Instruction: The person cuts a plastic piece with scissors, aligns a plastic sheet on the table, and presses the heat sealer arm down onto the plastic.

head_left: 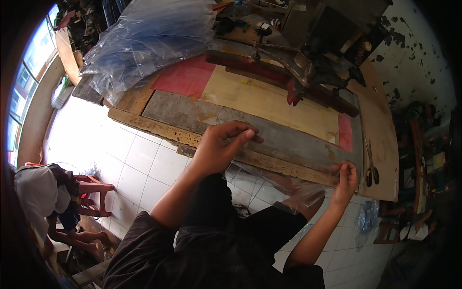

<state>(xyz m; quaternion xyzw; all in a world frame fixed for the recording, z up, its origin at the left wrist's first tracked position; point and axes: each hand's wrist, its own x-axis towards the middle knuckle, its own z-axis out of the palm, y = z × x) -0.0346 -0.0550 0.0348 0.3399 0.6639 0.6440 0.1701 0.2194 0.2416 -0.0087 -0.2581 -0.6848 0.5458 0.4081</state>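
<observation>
A clear plastic sheet (293, 185) stretches between my hands along the table's front edge, its lower part hanging over my lap. My left hand (222, 147) is raised above the table's near edge, thumb and fingers pinched together on the film, which is hard to see there. At the right, my right hand (345, 183) pinches the sheet's other end. Beyond them lies a grey metal work surface (187, 111) with a pale yellow sheet (269, 101) and red pieces at its ends. Over the yellow sheet stands a dark press with a long red bar (231, 65).
A large heap of clear plastic bags (149, 41) covers the table's far left. Black-handled scissors (370, 168) lie on the board at the right. On the left, a person sits bent over beside a red stool (98, 190). Other people are at the far right.
</observation>
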